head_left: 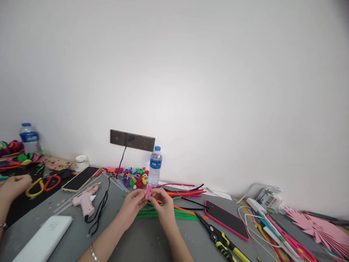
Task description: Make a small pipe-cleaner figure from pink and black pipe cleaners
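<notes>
A small pink piece (148,190), apparently bent pipe cleaner, is held upright above the grey table (147,243). My left hand (131,204) pinches it from one side, while my right hand (164,207) grips it from the other. Beneath and behind my hands lie green pipe cleaners (181,215), with red and orange ones (188,193) farther back. Several small colourful pipe-cleaner figures (139,179) stand near the wall, beside a water bottle (155,167).
Left of my hands lie a pink glue gun (85,202) with its cord, a white box-like object (43,238) and a phone (81,179). Pliers (215,236) and a pink-cased phone (226,218) lie right. Another person's hand (16,185) is near scissors (51,182).
</notes>
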Demonstrator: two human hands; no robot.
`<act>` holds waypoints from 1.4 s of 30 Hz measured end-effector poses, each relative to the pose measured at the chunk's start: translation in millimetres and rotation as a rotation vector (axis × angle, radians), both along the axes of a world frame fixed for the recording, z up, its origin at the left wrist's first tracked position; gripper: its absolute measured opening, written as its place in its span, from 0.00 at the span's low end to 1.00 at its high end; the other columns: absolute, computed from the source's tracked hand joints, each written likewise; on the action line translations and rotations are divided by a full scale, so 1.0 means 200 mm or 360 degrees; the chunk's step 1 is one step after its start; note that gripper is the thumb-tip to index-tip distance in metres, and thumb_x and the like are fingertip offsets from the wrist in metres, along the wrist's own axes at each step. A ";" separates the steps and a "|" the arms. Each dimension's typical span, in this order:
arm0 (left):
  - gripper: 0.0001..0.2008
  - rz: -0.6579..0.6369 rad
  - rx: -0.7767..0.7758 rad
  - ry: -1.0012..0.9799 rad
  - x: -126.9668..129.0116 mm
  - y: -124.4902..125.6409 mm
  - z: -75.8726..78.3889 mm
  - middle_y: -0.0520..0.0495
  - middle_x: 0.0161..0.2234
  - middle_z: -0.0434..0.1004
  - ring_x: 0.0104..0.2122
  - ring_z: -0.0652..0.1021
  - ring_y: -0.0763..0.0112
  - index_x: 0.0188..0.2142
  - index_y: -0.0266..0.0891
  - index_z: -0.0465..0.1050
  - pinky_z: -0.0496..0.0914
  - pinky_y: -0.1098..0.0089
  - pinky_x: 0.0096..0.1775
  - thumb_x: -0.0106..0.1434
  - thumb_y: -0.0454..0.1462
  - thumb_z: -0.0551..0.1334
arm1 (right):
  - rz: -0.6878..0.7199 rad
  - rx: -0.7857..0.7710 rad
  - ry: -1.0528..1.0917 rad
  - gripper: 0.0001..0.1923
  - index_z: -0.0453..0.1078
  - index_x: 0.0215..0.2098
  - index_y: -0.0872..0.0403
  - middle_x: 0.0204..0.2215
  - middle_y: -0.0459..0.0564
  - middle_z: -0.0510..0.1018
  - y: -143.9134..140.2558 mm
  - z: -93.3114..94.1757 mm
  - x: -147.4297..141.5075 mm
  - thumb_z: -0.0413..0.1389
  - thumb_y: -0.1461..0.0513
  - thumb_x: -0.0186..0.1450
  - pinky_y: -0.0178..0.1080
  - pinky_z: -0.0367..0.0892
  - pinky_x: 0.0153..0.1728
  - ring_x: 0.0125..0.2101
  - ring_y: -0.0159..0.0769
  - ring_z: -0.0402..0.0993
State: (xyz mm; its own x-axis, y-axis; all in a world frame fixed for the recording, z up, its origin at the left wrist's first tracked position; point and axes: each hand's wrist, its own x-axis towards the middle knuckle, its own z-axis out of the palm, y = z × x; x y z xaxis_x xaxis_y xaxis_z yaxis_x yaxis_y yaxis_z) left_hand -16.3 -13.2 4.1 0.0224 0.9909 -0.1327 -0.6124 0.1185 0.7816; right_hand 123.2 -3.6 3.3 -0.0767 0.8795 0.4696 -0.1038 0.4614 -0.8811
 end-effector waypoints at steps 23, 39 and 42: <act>0.14 -0.0018 0.0048 -0.0018 0.01 -0.02 0.03 0.51 0.26 0.78 0.28 0.77 0.72 0.25 0.37 0.76 0.73 0.72 0.36 0.42 0.40 0.76 | -0.0117 0.0218 -0.0172 0.13 0.75 0.43 0.50 0.31 0.48 0.74 -0.01 0.01 0.02 0.59 0.66 0.59 0.35 0.66 0.30 0.30 0.36 0.69; 0.14 -0.0075 0.0072 0.0133 0.00 -0.02 0.03 0.53 0.23 0.73 0.26 0.72 0.75 0.22 0.37 0.73 0.67 0.75 0.32 0.46 0.42 0.74 | -0.0092 0.0176 -0.0151 0.11 0.74 0.40 0.52 0.29 0.47 0.75 -0.01 0.02 0.02 0.61 0.64 0.58 0.35 0.67 0.30 0.28 0.35 0.69; 0.14 -0.0064 0.0060 0.0161 0.00 -0.02 0.03 0.53 0.23 0.73 0.25 0.72 0.75 0.21 0.38 0.74 0.66 0.74 0.32 0.46 0.43 0.74 | -0.0095 0.0172 -0.0141 0.10 0.74 0.39 0.52 0.28 0.47 0.74 -0.01 0.02 0.01 0.61 0.64 0.57 0.35 0.66 0.29 0.27 0.35 0.68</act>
